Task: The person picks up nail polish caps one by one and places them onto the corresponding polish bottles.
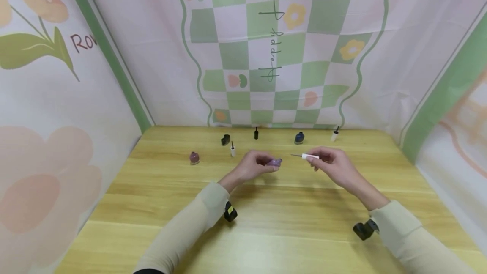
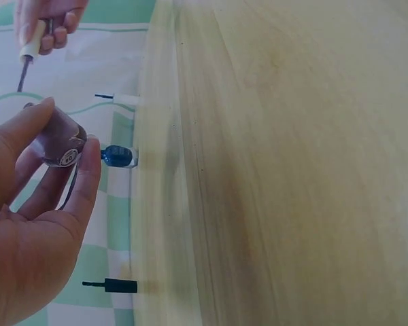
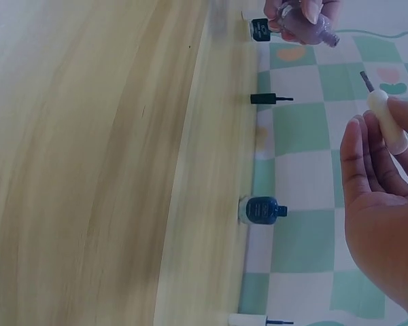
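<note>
My left hand [image 1: 254, 165] pinches a small purple nail polish bottle [image 1: 274, 162] between thumb and fingers. The bottle is tilted, its uncapped neck pointing toward the right hand; in the left wrist view a round label shows on its base [image 2: 69, 157]. My right hand [image 1: 332, 163] holds a white nail polish cap [image 1: 310, 156] with its brush [image 1: 296, 155] pointing left toward the bottle. A gap separates brush tip and bottle neck. Both hands are raised above the wooden table [image 1: 266, 240].
Along the back stand a dark bottle [image 1: 225, 140], a black brush cap [image 1: 256, 133], a blue bottle [image 1: 299, 138] and a white brush cap [image 1: 334, 134]. Nearer on the left are a mauve bottle [image 1: 194, 158] and another white brush cap [image 1: 233, 149]. A patterned curtain [image 1: 262, 54] hangs behind.
</note>
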### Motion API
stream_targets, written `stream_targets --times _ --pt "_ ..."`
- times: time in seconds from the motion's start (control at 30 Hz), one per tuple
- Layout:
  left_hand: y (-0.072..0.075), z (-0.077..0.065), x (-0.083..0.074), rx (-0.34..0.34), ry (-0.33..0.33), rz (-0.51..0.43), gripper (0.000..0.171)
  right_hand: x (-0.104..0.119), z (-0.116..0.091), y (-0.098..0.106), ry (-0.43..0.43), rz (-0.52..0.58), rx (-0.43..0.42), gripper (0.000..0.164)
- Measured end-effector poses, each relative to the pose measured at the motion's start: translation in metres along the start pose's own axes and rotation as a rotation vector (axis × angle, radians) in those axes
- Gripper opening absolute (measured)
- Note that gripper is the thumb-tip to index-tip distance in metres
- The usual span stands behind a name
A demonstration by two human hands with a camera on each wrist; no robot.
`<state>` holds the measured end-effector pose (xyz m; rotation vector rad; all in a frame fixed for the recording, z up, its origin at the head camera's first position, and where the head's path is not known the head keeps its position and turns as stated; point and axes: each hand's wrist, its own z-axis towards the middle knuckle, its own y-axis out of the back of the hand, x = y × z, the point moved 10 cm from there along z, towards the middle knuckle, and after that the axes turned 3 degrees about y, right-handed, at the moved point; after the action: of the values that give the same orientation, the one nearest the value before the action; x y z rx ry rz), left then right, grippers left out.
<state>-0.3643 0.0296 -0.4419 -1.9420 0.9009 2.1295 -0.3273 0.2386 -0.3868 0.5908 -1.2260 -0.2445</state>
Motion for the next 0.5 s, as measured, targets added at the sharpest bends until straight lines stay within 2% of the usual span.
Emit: stream_targets --times 0.27,0.5 --pt "0.000 -0.002 0.000 -0.004 -0.006 0.003 0.026 0.004 0.005 -0.005 0.018 0.007 0.005 0.026" --pt "0.002 -0.003 0.003 -0.003 -0.004 -0.002 0.024 0.002 0.008 -0.012 0.000 0.017 0.016 0.027"
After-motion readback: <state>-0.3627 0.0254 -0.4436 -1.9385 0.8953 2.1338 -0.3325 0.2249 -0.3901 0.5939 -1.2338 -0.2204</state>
